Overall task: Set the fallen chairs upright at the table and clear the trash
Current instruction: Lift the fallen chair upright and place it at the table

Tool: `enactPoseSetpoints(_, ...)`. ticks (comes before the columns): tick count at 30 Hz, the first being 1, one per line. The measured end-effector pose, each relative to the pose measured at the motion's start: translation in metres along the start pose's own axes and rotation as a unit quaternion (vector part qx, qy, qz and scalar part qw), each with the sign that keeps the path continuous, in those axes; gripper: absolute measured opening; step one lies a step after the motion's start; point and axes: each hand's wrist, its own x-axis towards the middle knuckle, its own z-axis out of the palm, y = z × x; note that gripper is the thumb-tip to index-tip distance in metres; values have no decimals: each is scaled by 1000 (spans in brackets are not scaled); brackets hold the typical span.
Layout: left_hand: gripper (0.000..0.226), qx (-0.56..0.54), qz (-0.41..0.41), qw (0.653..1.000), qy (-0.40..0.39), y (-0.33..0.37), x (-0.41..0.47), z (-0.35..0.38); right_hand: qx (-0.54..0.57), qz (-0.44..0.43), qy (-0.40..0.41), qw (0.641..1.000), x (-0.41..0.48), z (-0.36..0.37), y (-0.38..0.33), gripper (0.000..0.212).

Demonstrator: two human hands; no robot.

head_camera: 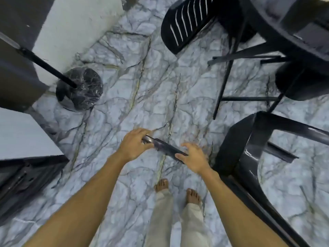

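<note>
A short, dark glossy bar (pixel 164 147) hangs above the marble floor in front of me. My left hand (pixel 135 144) is closed around its left end. My right hand (pixel 194 157) covers its right end with fingers loosely curled over it. I cannot tell whether the bar belongs to a chair. A black plastic chair (pixel 249 148) leans tilted just right of my right hand. A second black chair (pixel 187 20) with a slatted back lies tipped at the top, against the dark table (pixel 293 24).
Thin table and chair legs (pixel 224 82) cross the floor at the upper right. A round black marble base with a pole (pixel 80 88) stands at the left beside a white wall (pixel 74 24). Dark furniture (pixel 26 175) fills the lower left. My bare feet (pixel 178 189) stand below the bar.
</note>
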Motion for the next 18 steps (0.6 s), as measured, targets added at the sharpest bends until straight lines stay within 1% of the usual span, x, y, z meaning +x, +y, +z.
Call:
enactPoseSetpoints(4,61,0,-10,999,-31,-47,34,26,25,24,-4,999,39,39,17,57)
enactPoseSetpoints(6,52,-6,2,999,-41,-64,43,41,27,34,8,999,51,58,23,56)
enactPoseSetpoints(10,47,-78,12,996,-43,-90,53,56,25,37,42,998,63,79,31,56)
enactPoseSetpoints(12,45,-97,20,994,-53,-97,61,58,31,38,56,997,68,86,32,56)
enactPoseSetpoints(15,37,-132,5,991,-36,-102,71,61,35,40,76,996,76,91,34,54)
enactPoseSetpoints(18,35,-157,-7,987,-15,-100,74,64,36,45,85,995,80,93,35,51)
